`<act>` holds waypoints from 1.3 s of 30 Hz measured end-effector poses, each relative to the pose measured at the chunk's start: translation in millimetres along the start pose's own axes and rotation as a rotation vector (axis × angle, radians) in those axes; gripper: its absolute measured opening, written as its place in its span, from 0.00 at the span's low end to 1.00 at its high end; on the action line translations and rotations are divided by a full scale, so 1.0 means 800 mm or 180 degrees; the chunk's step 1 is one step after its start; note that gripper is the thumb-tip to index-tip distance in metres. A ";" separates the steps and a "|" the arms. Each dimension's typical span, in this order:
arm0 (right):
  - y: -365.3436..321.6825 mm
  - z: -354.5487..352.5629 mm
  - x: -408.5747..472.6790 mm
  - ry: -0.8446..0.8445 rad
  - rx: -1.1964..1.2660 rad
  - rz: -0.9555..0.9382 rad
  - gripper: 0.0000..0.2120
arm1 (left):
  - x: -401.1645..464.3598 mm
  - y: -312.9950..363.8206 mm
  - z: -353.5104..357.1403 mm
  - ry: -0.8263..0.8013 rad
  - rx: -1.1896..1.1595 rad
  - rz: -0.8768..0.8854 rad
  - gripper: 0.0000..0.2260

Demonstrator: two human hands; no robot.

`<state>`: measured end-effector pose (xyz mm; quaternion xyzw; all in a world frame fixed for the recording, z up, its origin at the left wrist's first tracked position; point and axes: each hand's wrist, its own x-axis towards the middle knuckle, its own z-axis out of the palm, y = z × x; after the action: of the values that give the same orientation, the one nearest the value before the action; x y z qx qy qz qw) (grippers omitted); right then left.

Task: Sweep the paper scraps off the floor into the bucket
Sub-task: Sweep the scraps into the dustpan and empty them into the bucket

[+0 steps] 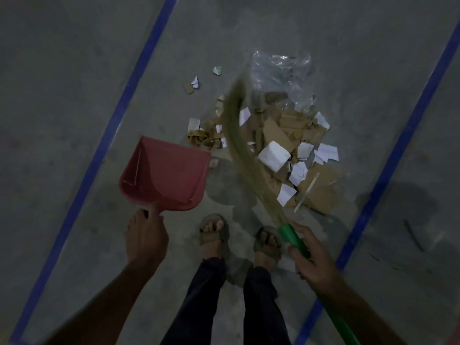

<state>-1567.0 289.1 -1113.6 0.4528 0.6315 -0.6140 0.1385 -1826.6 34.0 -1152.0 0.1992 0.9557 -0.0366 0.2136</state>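
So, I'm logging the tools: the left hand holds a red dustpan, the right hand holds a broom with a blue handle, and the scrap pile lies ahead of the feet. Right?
Not quite: the head view shows the broom has a green handle, not blue. The rest holds: the left hand grips the red dustpan, the right hand grips the broom, and the scrap pile lies ahead of the feet.

One head-worn wide-angle view looks steeply down at the floor before the person's feet

dustpan left — scraps right | broom between | bag behind scraps
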 end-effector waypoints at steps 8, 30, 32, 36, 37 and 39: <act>-0.027 0.075 0.129 -0.0533 -0.1363 -0.0237 0.24 | -0.022 -0.051 0.008 -0.0145 0.0264 -0.0148 0.13; 0.092 -0.033 -0.096 0.0065 -0.0661 0.0114 0.24 | -0.001 -0.019 0.042 -0.0325 0.0341 0.0230 0.14; 0.087 -0.040 -0.091 0.0171 -0.0660 0.0033 0.24 | 0.008 -0.017 0.050 -0.0348 0.0422 0.0325 0.13; 0.081 -0.052 -0.049 0.0660 -0.1172 -0.0170 0.29 | 0.035 -0.017 0.076 -0.0473 0.0543 0.0403 0.13; 0.074 -0.056 -0.030 0.0839 -0.1420 -0.0260 0.30 | 0.045 -0.017 0.085 -0.0523 0.0533 0.0431 0.14; 0.061 -0.065 0.015 0.1128 -0.1779 -0.0436 0.28 | 0.068 -0.018 0.104 -0.0634 0.0573 0.0472 0.14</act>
<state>-1518.0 332.7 -1143.4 0.4536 0.8186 -0.3367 0.1038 -1844.8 28.2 -1250.9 0.2830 0.9053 -0.1259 0.2907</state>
